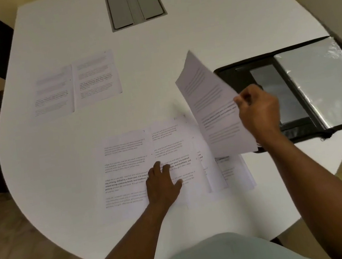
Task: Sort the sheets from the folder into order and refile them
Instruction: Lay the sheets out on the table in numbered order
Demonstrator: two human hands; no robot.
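- Your right hand (258,113) pinches a raised sheet (210,106) in its fingers, just left of the open folder (303,88) at the right tabletop (155,51) edge.
- Your left hand (162,184) presses relaxed fingers on the near overlapping sheets (127,169).
- Two sheets (77,85) lie far left; a grey hatch (135,4) sits beyond.

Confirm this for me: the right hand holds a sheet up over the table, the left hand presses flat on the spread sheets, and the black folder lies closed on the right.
One detail is wrong: the head view shows the black folder lying open, not closed. The right hand does hold a sheet up, and the left hand does press on the spread sheets.
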